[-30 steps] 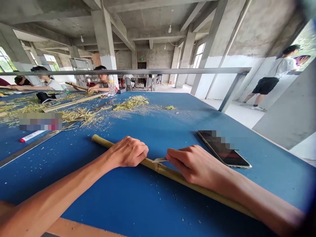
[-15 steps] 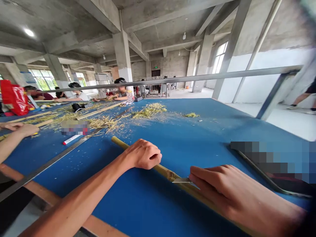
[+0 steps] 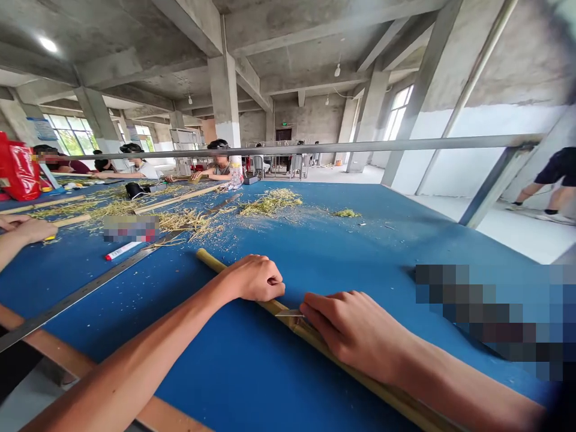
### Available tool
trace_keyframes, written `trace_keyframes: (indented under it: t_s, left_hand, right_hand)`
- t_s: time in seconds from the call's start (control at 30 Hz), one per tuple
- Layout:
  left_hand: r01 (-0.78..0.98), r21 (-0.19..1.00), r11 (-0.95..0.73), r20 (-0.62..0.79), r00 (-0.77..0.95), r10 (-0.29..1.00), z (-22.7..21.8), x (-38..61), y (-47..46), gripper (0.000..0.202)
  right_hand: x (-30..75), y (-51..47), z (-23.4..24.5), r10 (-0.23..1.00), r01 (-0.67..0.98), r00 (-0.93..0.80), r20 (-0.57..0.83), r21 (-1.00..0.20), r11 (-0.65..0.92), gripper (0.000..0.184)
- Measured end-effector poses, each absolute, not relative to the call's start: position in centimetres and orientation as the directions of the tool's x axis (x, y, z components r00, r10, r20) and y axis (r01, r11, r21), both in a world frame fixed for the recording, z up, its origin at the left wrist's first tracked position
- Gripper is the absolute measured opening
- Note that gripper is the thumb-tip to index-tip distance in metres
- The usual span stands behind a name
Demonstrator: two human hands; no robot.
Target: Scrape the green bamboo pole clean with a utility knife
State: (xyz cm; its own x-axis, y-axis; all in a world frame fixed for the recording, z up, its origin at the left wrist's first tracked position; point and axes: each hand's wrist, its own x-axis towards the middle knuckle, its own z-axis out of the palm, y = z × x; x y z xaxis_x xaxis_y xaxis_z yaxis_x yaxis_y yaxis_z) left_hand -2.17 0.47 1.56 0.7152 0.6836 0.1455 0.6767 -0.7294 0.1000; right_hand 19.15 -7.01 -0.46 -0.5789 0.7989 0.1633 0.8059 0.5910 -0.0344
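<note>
A long yellow-green bamboo stick point(image 3: 211, 261) lies slantwise on the blue table point(image 3: 342, 252), running from the middle toward the lower right. My left hand point(image 3: 254, 279) is closed in a fist over the stick, pressing it down. Just to its right, my right hand point(image 3: 355, 330) is closed on a small flat metal blade point(image 3: 288, 313), whose tip rests on the stick at a node. Part of the stick is hidden under both hands and my right forearm.
Bamboo shavings point(image 3: 270, 203) lie in heaps farther back. A long metal ruler point(image 3: 81, 294) and a red-and-white marker point(image 3: 121, 250) lie to the left. Another person's hand point(image 3: 27, 229) is at the left edge; several people sit at the far end. A metal rail point(image 3: 360, 146) crosses the table.
My right hand has slid the blade up the stick toward my left hand, closing the gap. The camera view has shifted slightly. My left hand keeps its grip.
</note>
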Motion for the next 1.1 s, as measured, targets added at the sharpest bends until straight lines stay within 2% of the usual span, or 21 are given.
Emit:
trace_keyframes:
  t_s: [0.43,0.57,0.87,1.1]
  left_hand:
    - [0.692,0.196,-0.695,0.096,0.692,0.715,1.3,-2.0,1.1,0.028]
    - [0.703,0.242,-0.669,0.064,0.676,0.734,1.4,-2.1,1.1,0.035]
    - [0.725,0.213,-0.655,0.091,0.653,0.752,1.0,-2.4,1.3,0.037]
    - [0.712,0.181,-0.679,0.087,0.676,0.732,1.4,-2.2,1.0,0.03]
  right_hand:
    - [19.2,-8.1,0.0,0.798,0.812,-0.582,0.154,0.078,0.578,0.033]
    - [19.5,-8.0,-0.2,0.785,0.799,-0.601,0.153,0.089,0.594,0.032]
    - [20.3,-7.8,-0.4,0.738,0.752,-0.655,0.159,0.04,0.658,0.034]
    - [20.6,-7.8,-1.0,0.744,0.771,-0.593,0.307,-0.051,0.635,0.033]
